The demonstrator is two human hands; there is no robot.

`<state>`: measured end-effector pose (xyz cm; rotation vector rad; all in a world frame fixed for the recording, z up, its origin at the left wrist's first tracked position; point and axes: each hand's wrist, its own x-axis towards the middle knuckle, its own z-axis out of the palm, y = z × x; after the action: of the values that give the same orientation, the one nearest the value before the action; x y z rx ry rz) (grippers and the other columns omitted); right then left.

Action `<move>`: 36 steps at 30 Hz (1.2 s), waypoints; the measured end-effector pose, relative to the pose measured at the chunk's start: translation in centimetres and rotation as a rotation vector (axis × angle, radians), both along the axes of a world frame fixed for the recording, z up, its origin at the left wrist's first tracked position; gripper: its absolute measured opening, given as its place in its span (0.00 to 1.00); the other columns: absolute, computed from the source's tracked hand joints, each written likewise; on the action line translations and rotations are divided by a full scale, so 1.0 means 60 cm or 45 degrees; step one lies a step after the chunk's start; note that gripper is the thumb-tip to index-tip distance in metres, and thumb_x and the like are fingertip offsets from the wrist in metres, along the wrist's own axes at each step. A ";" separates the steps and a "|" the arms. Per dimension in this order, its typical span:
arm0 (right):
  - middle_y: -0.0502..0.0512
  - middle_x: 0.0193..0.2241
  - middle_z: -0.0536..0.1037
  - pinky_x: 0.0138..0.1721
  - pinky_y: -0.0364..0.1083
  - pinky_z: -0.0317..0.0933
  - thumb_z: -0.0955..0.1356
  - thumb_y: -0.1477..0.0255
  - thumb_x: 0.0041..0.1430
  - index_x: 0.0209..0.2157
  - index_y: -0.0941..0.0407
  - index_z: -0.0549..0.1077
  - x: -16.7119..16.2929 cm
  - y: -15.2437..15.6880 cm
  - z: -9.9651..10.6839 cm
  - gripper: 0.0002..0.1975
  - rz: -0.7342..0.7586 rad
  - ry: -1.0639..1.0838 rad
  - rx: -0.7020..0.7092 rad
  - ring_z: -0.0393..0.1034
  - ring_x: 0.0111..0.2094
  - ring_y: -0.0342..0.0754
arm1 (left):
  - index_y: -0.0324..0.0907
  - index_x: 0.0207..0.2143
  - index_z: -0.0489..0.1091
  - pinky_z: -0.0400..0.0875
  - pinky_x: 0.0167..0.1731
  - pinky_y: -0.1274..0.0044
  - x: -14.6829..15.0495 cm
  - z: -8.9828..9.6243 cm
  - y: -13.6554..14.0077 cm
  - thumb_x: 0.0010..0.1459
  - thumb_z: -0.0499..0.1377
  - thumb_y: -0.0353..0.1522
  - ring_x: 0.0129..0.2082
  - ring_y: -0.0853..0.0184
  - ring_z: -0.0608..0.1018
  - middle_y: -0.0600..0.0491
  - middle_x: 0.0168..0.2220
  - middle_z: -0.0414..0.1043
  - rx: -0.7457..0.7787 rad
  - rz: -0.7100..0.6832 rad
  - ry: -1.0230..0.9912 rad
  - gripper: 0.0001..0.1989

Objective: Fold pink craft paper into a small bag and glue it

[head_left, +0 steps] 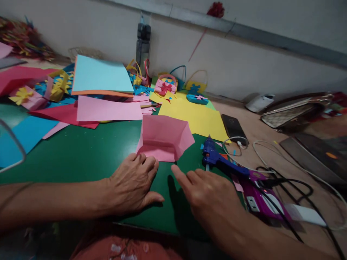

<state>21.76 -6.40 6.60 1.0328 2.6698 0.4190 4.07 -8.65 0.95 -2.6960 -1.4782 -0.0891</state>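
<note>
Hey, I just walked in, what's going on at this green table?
Someone is handling a folded pink paper on the green table. Their left hand is at its near edge; their right hand points toward its near right corner. A blue glue gun lies to the right, and small paper bags with handles sit farther back.

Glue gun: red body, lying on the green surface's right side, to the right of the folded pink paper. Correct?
Not the colour: the head view shows that the glue gun has a blue body. It does lie on the right side of the green surface, to the right of the folded pink paper.
</note>
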 end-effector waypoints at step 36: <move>0.60 0.18 0.75 0.17 0.43 0.52 0.60 0.83 0.52 0.50 0.70 0.63 -0.012 0.036 -0.063 0.21 0.068 -0.101 -0.148 0.72 0.20 0.49 | 0.31 0.47 0.63 0.69 0.22 0.69 0.001 0.012 -0.010 0.59 0.42 0.49 0.30 0.55 0.74 0.41 0.34 0.69 -0.163 0.210 0.157 0.31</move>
<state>21.07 -4.23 2.81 0.8945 2.6212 0.3045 4.12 -9.26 1.68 -2.6052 -1.7145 0.1830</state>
